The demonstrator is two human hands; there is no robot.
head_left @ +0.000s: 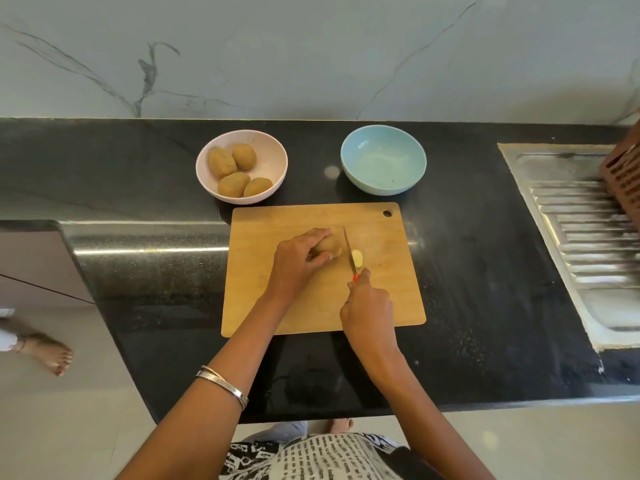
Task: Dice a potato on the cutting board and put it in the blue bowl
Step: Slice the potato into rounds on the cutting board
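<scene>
A brown potato (330, 244) lies on the wooden cutting board (270, 306), and my left hand (298, 259) grips it from the left, fingers curled over it. My right hand (369, 306) grips a red-handled knife (349, 249), whose blade stands against the potato's right end. A cut slice (357, 258), pale yellow, lies just right of the blade. Behind the board to the right stands the blue bowl (383, 160), with nothing in it.
A pink bowl (273, 157) with several whole potatoes sits behind the board on the left. A steel sink drainboard (581, 237) and a brown slotted basket (623, 174) are at the right. Another person's foot (48, 353) is on the floor at the left.
</scene>
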